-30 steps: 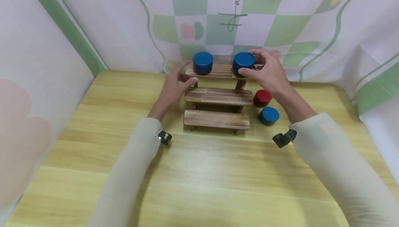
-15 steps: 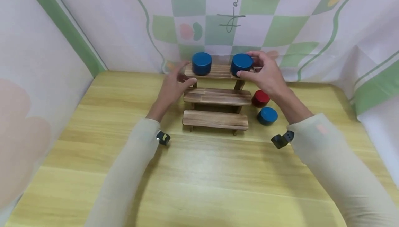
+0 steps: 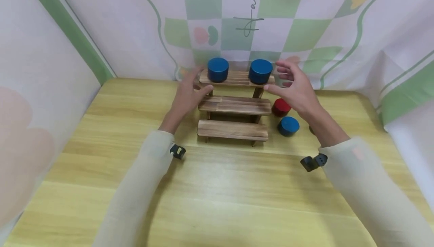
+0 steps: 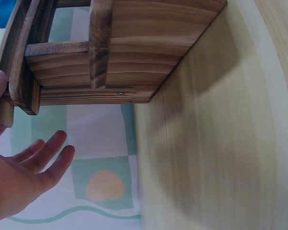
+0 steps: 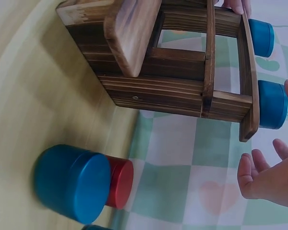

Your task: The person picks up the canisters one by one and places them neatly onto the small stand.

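A three-tiered wooden display stand (image 3: 234, 129) stands on the table. Two round blue tins sit on its top tier, a left tin (image 3: 218, 69) and a right tin (image 3: 260, 71). My left hand (image 3: 186, 96) holds the left end of the top tier between thumb and index finger; its other fingers (image 4: 53, 148) spread loosely. Just right of the right tin, my right hand (image 3: 296, 88) is held with fingers apart and nothing between them. A gap shows between these fingers (image 5: 259, 163) and the tin in the right wrist view.
On the table right of the stand are a red tin (image 3: 281, 107) and, in front of it, another blue tin (image 3: 288, 126). A small dark object (image 3: 312, 130) is mostly hidden by the right wrist. A checked curtain (image 3: 271, 32) hangs directly behind the stand.
My right hand has let go of the right blue tin on the top tier and drawn back slightly to the right. The left hand keeps its hold on the stand.
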`<control>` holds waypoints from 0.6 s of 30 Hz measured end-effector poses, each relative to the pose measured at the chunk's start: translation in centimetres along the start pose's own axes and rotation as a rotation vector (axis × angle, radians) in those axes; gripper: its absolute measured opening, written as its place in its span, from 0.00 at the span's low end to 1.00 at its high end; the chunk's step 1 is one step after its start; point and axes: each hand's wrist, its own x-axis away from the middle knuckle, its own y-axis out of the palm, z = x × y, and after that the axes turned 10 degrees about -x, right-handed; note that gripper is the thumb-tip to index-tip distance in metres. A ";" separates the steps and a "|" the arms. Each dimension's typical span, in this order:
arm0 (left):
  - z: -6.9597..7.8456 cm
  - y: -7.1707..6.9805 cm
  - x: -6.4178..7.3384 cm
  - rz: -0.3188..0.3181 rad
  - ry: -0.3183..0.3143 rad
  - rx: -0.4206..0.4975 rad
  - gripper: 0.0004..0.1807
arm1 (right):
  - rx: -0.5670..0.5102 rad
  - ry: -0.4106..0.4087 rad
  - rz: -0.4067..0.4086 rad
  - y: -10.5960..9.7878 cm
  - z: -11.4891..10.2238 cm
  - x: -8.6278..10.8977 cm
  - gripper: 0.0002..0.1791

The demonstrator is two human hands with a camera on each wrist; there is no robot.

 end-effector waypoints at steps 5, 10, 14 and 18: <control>-0.2 0.1 0.0 0.031 0.080 0.036 0.41 | -0.007 0.021 -0.008 -0.5 0.7 1.0 0.43; -0.1 0.1 0.5 0.039 0.084 0.066 0.43 | -0.013 0.058 0.007 -1.0 1.2 2.1 0.44; -0.1 0.0 1.2 0.041 0.098 0.046 0.44 | -0.007 0.044 0.019 -1.5 1.7 2.8 0.45; 0.1 0.0 1.9 0.030 0.121 0.041 0.42 | 0.010 0.040 0.022 -2.1 2.2 3.6 0.44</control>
